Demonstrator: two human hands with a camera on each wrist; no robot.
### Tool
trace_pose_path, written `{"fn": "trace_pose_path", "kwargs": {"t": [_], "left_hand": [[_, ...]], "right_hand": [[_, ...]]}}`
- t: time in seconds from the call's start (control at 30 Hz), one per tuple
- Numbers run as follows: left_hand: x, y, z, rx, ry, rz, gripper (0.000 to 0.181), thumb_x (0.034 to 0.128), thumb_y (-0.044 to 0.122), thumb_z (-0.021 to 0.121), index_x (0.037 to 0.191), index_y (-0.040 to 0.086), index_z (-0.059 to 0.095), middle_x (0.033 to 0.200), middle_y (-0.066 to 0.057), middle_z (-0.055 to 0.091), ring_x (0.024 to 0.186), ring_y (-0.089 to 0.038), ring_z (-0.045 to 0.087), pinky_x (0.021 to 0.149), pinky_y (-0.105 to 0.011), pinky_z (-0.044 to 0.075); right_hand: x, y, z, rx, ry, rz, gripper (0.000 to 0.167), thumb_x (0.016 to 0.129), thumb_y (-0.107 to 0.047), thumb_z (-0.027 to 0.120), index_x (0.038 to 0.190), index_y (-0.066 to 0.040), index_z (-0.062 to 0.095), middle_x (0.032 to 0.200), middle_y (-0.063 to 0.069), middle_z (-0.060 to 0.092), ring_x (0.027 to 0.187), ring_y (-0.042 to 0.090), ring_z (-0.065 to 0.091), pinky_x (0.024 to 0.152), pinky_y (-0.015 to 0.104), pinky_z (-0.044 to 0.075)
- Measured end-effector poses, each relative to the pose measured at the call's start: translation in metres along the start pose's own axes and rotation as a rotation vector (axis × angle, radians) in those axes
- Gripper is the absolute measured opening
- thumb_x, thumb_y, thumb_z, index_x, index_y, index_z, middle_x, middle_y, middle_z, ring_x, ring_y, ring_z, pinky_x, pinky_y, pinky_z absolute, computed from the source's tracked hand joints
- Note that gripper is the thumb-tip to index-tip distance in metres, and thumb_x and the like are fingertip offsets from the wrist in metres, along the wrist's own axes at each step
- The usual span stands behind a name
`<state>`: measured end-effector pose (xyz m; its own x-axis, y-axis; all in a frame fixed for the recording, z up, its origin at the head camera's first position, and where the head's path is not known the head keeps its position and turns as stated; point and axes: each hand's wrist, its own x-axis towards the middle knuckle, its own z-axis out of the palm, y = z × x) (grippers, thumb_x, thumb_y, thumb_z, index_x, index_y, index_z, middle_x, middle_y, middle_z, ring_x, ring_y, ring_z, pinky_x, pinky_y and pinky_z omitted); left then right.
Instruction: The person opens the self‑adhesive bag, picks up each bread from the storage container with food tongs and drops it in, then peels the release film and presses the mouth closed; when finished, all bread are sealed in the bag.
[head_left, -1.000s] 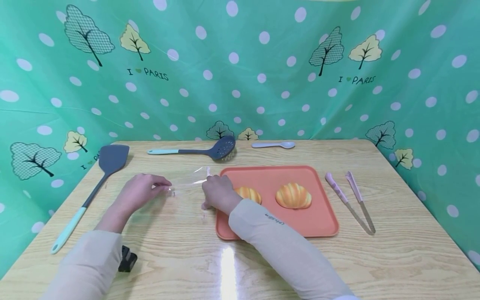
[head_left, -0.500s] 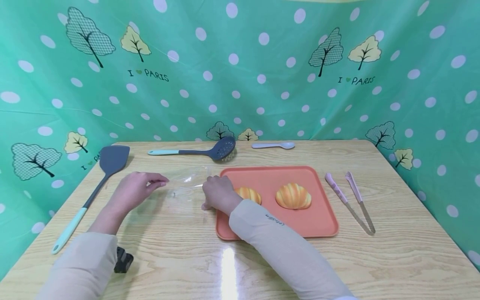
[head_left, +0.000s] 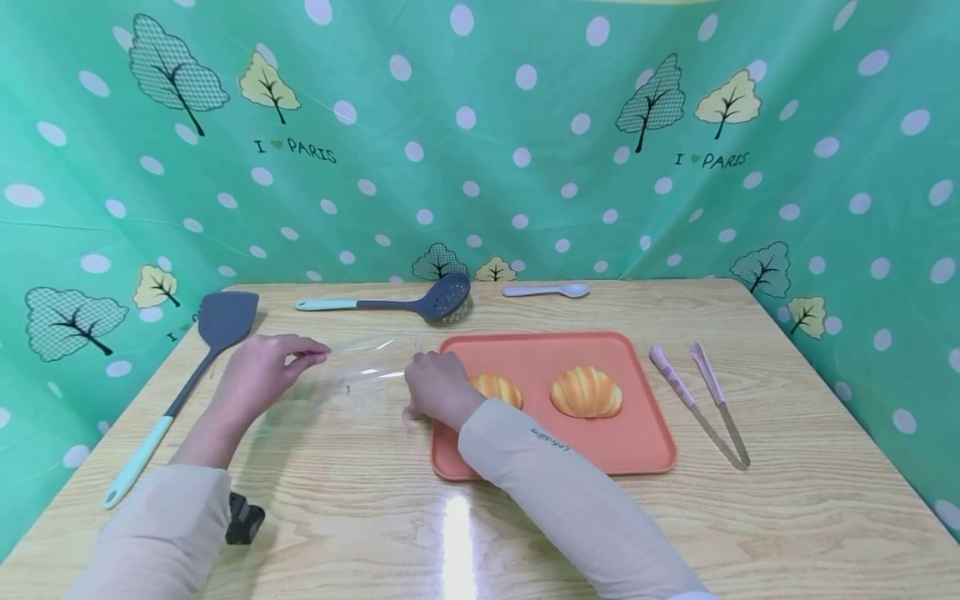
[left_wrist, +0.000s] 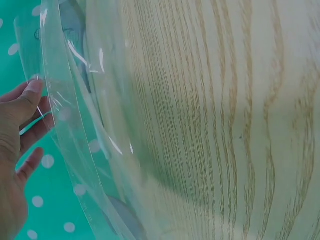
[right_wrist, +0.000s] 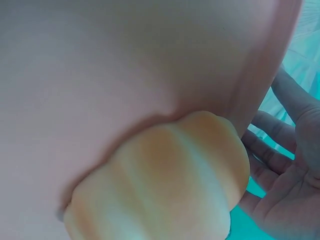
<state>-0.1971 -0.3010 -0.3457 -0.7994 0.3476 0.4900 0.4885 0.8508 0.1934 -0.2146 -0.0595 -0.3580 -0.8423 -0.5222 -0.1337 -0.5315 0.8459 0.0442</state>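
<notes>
We see clear plastic (head_left: 367,372) running sideways, left hand (head_left: 266,371) grip pinched on its left edge; right hand (head_left: 438,385) by tray (head_left: 536,354), its grip we can't tell

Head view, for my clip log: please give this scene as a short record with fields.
left hand: pinches the clear plastic film
right hand: at the film's right side, beside the pink tray's left rim; grip unclear
on tray: left croissant, partly hidden; right croissant, in full view
left side: spatula, mint handle towards the person
far edge: skimmer, mint handle; lavender spoon to its right
right side: tongs, arms spread
</notes>
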Motion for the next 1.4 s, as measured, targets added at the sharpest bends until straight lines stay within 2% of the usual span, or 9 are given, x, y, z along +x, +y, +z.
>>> {"fn": "trace_pose_path", "kwargs": {"t": [0.27, 0.6, 0.87, 1.03, 1.23, 1.4], "left_hand": [[0.0004, 0.0001, -0.0016, 0.003, 0.100, 0.062, 0.014, 0.0788, -0.001, 0.084, 0.091, 0.004, 0.081, 0.084, -0.011, 0.077, 0.074, -0.029, 0.074, 0.064, -0.047, 0.058], [0.0015, 0.0021, -0.0052, -0.014, 0.138, 0.021, 0.015, 0.0793, -0.002, 0.083, 0.092, 0.004, 0.081, 0.087, -0.011, 0.077, 0.079, -0.033, 0.074, 0.070, -0.050, 0.055], [0.0002, -0.0002, -0.0045, -0.021, 0.104, 0.036, 0.014, 0.0815, 0.003, 0.083, 0.095, 0.006, 0.081, 0.089, -0.011, 0.078, 0.081, -0.032, 0.074, 0.069, -0.049, 0.056], [-0.0016, -0.0009, -0.0032, -0.007, 0.063, 0.009, 0.013, 0.0834, 0.006, 0.083, 0.096, 0.006, 0.081, 0.090, -0.012, 0.078, 0.082, -0.033, 0.074, 0.069, -0.051, 0.056], [-0.0022, -0.0011, -0.0014, -0.006, 0.022, -0.028, 0.012, 0.0852, 0.007, 0.082, 0.097, 0.005, 0.081, 0.091, -0.014, 0.077, 0.084, -0.036, 0.074, 0.071, -0.054, 0.056], [-0.0010, 0.0005, -0.0009, -0.005, 0.040, -0.023, 0.011, 0.0847, 0.005, 0.081, 0.096, 0.005, 0.080, 0.090, -0.014, 0.077, 0.083, -0.035, 0.074, 0.071, -0.053, 0.056]], "right_hand": [[-0.0024, 0.0000, -0.0022, 0.010, 0.010, -0.003, 0.030, 0.082, -0.046, 0.084, 0.087, -0.018, 0.074, 0.098, -0.002, 0.066, 0.092, 0.016, 0.063, 0.077, 0.033, 0.050], [-0.0028, 0.0008, -0.0025, 0.012, 0.020, -0.009, 0.024, 0.084, -0.040, 0.083, 0.088, -0.018, 0.075, 0.099, -0.001, 0.067, 0.092, 0.016, 0.064, 0.077, 0.033, 0.050], [-0.0029, 0.0000, -0.0026, 0.009, 0.006, -0.001, 0.029, 0.084, -0.046, 0.083, 0.087, -0.019, 0.073, 0.098, -0.003, 0.065, 0.092, 0.015, 0.063, 0.077, 0.032, 0.049], [-0.0042, -0.0004, -0.0031, -0.014, 0.005, -0.009, 0.028, 0.085, -0.046, 0.082, 0.086, -0.019, 0.073, 0.097, -0.003, 0.065, 0.092, 0.014, 0.062, 0.079, 0.032, 0.049], [-0.0062, -0.0006, -0.0030, -0.080, 0.003, -0.037, 0.022, 0.087, -0.043, 0.079, 0.094, -0.021, 0.076, 0.101, -0.004, 0.066, 0.095, 0.013, 0.062, 0.083, 0.031, 0.048], [-0.0080, 0.0007, -0.0043, -0.105, -0.029, -0.037, 0.026, 0.090, -0.047, 0.076, 0.096, -0.023, 0.076, 0.103, -0.005, 0.066, 0.095, 0.013, 0.061, 0.084, 0.031, 0.048]]}}
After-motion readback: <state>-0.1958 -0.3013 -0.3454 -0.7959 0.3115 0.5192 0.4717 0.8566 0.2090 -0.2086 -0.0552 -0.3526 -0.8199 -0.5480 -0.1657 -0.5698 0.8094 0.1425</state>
